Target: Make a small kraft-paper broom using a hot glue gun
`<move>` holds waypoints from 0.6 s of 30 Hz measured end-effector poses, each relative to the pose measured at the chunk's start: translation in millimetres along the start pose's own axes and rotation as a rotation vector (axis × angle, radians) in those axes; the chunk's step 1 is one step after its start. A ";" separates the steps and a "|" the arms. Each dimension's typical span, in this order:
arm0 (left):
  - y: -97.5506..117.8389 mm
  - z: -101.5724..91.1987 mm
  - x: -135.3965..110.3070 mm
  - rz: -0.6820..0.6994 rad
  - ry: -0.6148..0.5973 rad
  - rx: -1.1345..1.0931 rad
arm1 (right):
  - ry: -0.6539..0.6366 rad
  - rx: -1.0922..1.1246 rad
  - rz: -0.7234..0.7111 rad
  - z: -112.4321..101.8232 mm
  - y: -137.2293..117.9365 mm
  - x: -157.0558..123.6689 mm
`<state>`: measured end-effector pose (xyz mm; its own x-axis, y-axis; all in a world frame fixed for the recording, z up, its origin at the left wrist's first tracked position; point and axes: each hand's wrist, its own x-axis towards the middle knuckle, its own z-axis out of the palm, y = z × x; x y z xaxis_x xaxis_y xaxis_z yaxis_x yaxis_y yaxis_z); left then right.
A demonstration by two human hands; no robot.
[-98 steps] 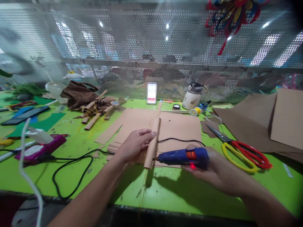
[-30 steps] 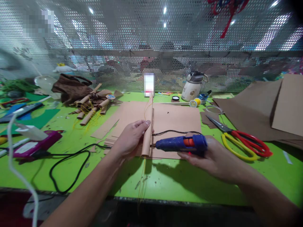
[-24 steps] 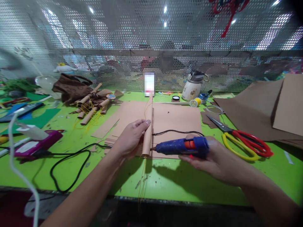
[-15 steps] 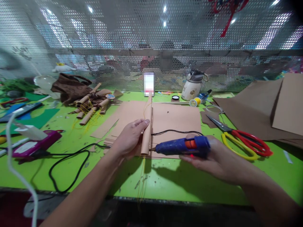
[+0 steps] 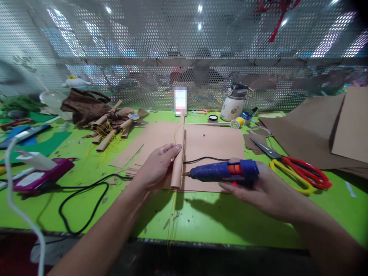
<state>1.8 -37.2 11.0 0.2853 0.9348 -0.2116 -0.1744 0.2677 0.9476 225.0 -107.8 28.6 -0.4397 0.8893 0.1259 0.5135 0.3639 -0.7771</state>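
My left hand (image 5: 161, 163) is closed around a rolled tan paper tube (image 5: 177, 168), thumb on top, near the tube's lower half. Thin yellow string (image 5: 173, 211) hangs out of the tube's near end and over the table edge. In my right hand (image 5: 264, 188) is a blue hot glue gun (image 5: 221, 171) with an orange part and a red light. Its nozzle points left, close beside the tube's right edge; whether it touches cannot be made out. Tan paper sheets (image 5: 215, 142) lie flat beneath both. The glue gun's trigger is hidden by my fingers.
Scissors (image 5: 287, 165) with red and yellow handles lie right of my right hand. A black cord (image 5: 83, 188) runs left to a purple power strip (image 5: 46, 176). Several finished tubes (image 5: 110, 130) lie at the back left. A bottle (image 5: 233, 103) and yellow thread spool (image 5: 237, 122) stand behind.
The glue gun in my right hand has moved slightly right and up, its nozzle shifting farther along the tube's edge. My left hand and the tube hold nearly the same place.
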 end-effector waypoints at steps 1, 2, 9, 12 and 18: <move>-0.1 -0.1 0.0 -0.003 -0.002 0.000 | 0.001 -0.008 -0.004 0.1 -0.4 0.4; -0.2 -0.1 -0.1 -0.004 -0.004 0.001 | 0.004 -0.020 -0.010 0.3 -0.7 0.7; 0.7 0.8 -0.8 -0.004 0.011 0.003 | -0.012 -0.100 -0.012 1.1 -0.9 -0.1; 0.9 1.4 -0.6 0.002 0.017 0.008 | -0.023 -0.115 -0.028 1.1 -2.4 -1.4; 0.3 1.0 0.1 -0.002 0.010 -0.007 | -0.043 -0.104 -0.071 0.2 -4.4 -4.8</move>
<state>2.7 -37.2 11.5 0.2762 0.9365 -0.2159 -0.1802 0.2711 0.9455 224.7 -113.7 31.3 -0.5074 0.8486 0.1498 0.5527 0.4539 -0.6989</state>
